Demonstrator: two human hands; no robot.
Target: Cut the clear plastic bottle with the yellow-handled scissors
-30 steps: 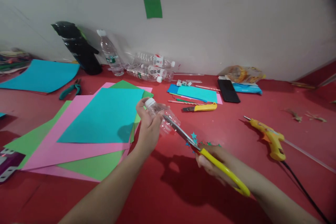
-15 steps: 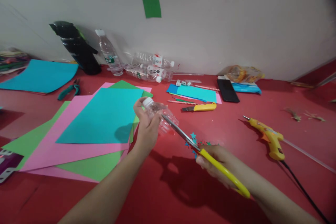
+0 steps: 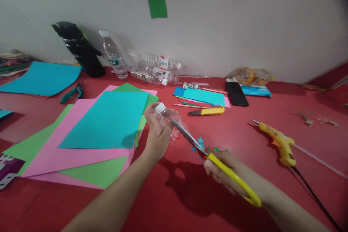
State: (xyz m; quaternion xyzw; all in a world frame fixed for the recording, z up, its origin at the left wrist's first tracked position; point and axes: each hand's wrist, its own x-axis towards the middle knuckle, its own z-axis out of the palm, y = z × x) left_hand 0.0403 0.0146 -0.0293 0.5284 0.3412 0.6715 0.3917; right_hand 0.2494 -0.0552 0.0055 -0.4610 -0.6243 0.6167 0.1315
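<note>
A clear plastic bottle piece (image 3: 178, 121) with a white cap is gripped near its neck by my left hand (image 3: 158, 134), tilted with the cap up and to the left. My right hand (image 3: 224, 168) is closed around yellow-handled scissors (image 3: 231, 177). Their metal blades reach up and left to the bottle's plastic, with the tips close to my left thumb. Whether the blades pass through the plastic cannot be made out. Small coloured stars (image 3: 200, 140) lie on the table just beyond the scissors.
Sheets of coloured paper (image 3: 106, 123) cover the left of the red table. A yellow utility knife (image 3: 209, 111), a phone (image 3: 236, 93) and a glue gun (image 3: 277, 141) with its cord lie to the right. Plastic bottles (image 3: 154, 74) and a black flask (image 3: 81, 50) line the wall.
My left hand and the bottle piece have shifted slightly right and down. The scissors' blades look a little closer together, and their handle has moved slightly right.
</note>
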